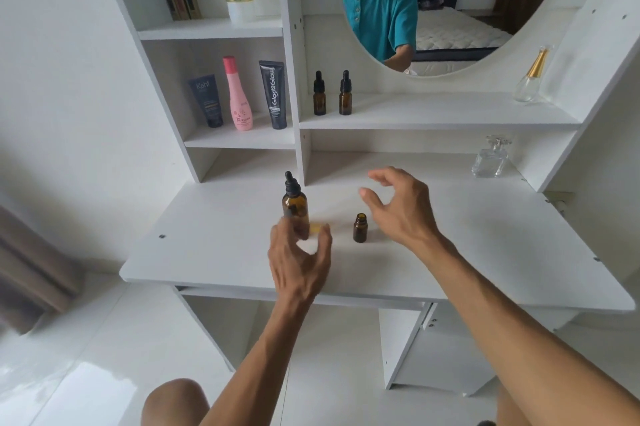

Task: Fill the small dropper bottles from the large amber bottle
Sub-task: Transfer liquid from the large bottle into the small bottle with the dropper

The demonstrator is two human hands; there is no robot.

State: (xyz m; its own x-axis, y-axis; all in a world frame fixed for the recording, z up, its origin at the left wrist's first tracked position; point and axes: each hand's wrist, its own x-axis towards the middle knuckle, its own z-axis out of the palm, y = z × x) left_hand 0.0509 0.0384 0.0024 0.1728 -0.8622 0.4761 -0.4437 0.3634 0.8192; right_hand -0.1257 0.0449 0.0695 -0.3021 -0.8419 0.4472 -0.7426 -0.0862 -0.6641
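The large amber bottle (295, 204) with a black dropper cap stands upright on the white desk (214, 245). To its right stands a small amber bottle (360, 227) with no cap. My left hand (298, 261) hovers just in front of the large bottle, fingers spread and loosely curved, holding nothing. My right hand (398, 205) hovers to the right of the small open bottle, fingers spread, empty. Two more small dropper bottles, one at the left (319, 98) and one at the right (345, 97), stand capped on the shelf below the mirror.
Cosmetic tubes and a pink bottle (240, 94) fill the left shelf. A clear perfume bottle (491, 158) sits at the desk's back right, another one with a gold cap (529, 79) on the upper shelf. A round mirror (450, 9) reflects a person in a teal shirt.
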